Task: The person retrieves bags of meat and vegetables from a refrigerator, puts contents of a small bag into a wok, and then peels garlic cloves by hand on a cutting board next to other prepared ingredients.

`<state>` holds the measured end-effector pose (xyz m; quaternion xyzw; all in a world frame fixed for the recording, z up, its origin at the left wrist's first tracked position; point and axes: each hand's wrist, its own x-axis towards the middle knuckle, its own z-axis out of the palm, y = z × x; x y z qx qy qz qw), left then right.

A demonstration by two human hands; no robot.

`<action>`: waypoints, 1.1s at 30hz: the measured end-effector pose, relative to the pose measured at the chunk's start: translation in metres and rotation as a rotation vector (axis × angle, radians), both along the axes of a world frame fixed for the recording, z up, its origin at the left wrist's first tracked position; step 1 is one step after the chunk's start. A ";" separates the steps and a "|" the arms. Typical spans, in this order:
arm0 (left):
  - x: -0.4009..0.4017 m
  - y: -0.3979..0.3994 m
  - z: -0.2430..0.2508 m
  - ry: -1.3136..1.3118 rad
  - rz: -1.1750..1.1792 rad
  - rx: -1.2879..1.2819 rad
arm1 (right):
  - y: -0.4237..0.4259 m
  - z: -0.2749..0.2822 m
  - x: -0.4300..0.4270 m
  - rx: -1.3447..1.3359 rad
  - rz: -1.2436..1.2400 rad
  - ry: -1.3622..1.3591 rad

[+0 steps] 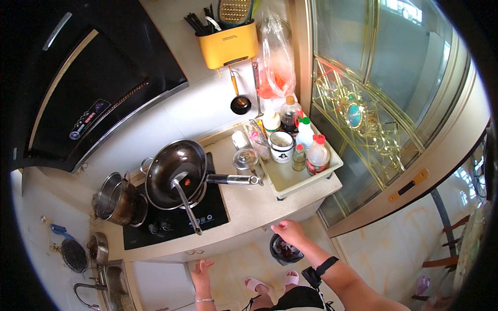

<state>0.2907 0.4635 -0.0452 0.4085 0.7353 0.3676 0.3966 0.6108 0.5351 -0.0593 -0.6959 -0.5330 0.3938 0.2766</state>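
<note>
My left hand (201,275) is in front of the counter's lower edge, fingers bent and partly apart, with nothing seen in it. Further right, my right hand (290,233) hangs by the cabinet front with its fingers curled. Their inner side is hidden, so I cannot tell whether they hold anything. Below that hand, a dark-lined bin (286,250) with scraps stands on the floor. A wok (163,171) rests on the black cooktop (175,229). Inside it leans a metal spatula (185,200), its handle over the rim, beside a small reddish bit of food.
Left of the wok stands a steel pot (116,202); a sink (116,285) lies at lower left. A cream tray (290,184) holds several bottles and a white enamel mug (281,147). The range hood (93,77) overhangs the left. A glass sliding door (350,77) borders the right.
</note>
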 end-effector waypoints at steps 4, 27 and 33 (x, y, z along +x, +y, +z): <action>-0.022 -0.008 -0.007 -0.044 0.049 0.027 | 0.010 0.013 -0.034 0.081 0.106 0.019; -0.208 0.005 -0.016 -0.090 0.100 0.314 | 0.116 0.064 -0.261 0.329 0.289 -0.592; -0.244 -0.002 -0.030 0.008 0.143 0.246 | 0.106 0.079 -0.221 0.266 0.240 -0.137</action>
